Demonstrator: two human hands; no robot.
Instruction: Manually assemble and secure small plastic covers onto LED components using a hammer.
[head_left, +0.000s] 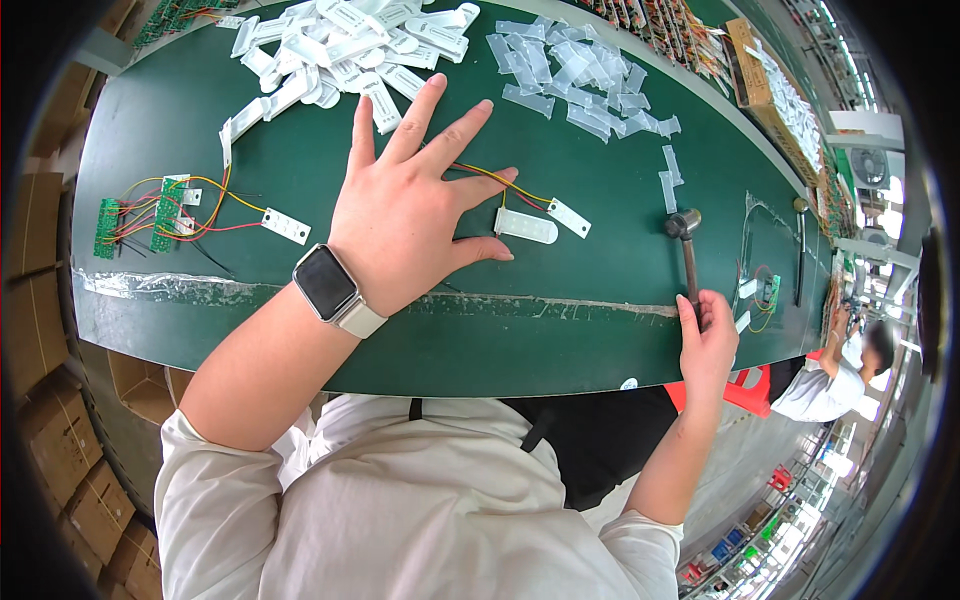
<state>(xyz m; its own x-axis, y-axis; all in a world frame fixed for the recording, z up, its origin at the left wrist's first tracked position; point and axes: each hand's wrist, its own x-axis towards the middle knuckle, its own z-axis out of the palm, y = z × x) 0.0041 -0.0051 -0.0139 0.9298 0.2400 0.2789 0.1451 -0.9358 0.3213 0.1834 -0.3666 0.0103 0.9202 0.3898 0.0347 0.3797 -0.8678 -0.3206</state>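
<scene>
My left hand [400, 205] is open above the green tabletop, fingers spread wide and pointing away from me. Beyond its fingertips lies a heap of white plastic casings [350, 45]. Right of its thumb and index finger are a white rounded casing [526, 226] and a small white plate [569, 217] with yellow and red wires; the wires run under the fingers, where my hand hides the rest. My right hand [712, 335], near the table's front edge, grips the handle of a small hammer [689, 262]. The hammer's head points away from me, near a few translucent strips [669, 185].
Left of my left hand, green circuit boards [166, 215] are wired to another white plate [286, 226]. Translucent plastic pieces [575, 75] form a pile at the back. A cardboard box [765, 90] stands far right. One more small board [775, 293] lies right of the hammer.
</scene>
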